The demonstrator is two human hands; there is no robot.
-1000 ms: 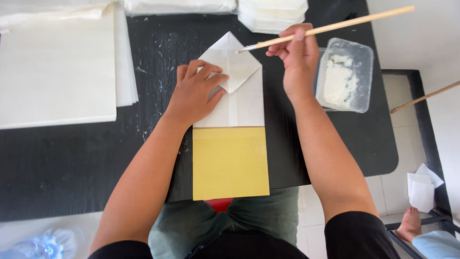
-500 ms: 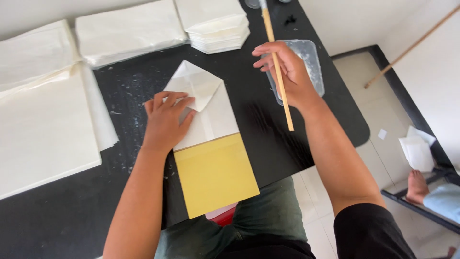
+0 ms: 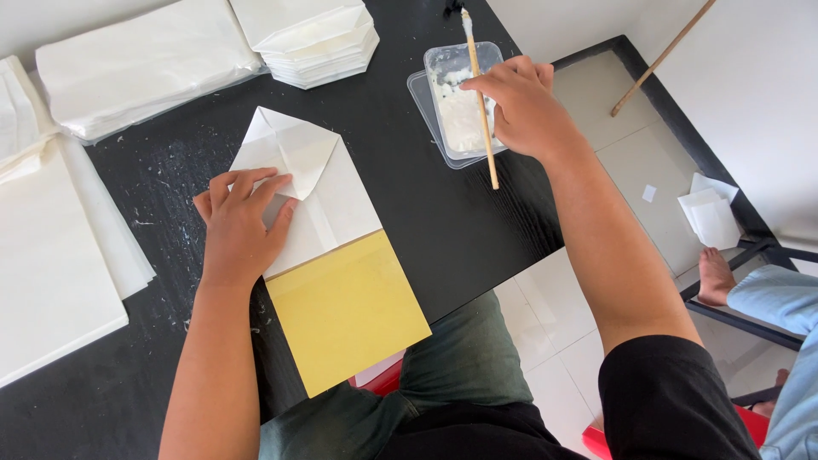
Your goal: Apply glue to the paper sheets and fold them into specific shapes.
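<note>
Head view: left hand (image 3: 243, 226) lies flat, fingers spread, pinning the folded white paper (image 3: 328, 200) on its yellow board (image 3: 349, 311) so the flap holds, while right hand (image 3: 524, 106) grasps a wooden brush (image 3: 480, 94) over the far-right paste tub (image 3: 456, 106).

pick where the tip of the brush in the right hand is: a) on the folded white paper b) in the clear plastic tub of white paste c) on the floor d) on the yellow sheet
B: the right hand holds the wooden brush angled with its tip in the clear plastic tub of white paste, while the left hand presses on the folded white paper.
</note>
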